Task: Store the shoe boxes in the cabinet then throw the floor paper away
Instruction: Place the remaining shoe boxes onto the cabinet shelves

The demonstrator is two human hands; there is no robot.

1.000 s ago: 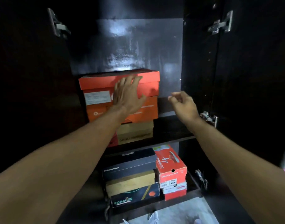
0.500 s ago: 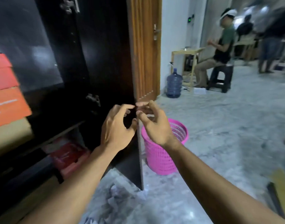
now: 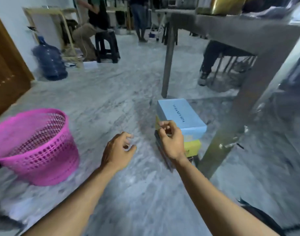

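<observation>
A stack of shoe boxes stands on the floor beside a table leg: a light blue box [image 3: 181, 114] on top, a yellow box [image 3: 192, 146] under it and a dark box [image 3: 162, 154] at the bottom, mostly hidden by my wrist. My right hand [image 3: 170, 138] hovers in front of the stack with loosely curled fingers and holds nothing. My left hand [image 3: 118, 149] hangs over bare floor to the left of the boxes, fingers loosely curled, holding nothing. The cabinet and the floor paper are out of view.
A pink mesh basket [image 3: 35, 147] stands on the floor at the left. A grey table [image 3: 247, 36] rises at the right, its near leg [image 3: 230, 126] right of the stack. Farther back are a blue water bottle [image 3: 49, 63], a black stool [image 3: 106, 46] and seated and standing people.
My view has swung right from the cabinet to the room floor. My left hand left the orange box in the cabinet, and both hands now hang near the stack on the floor.
</observation>
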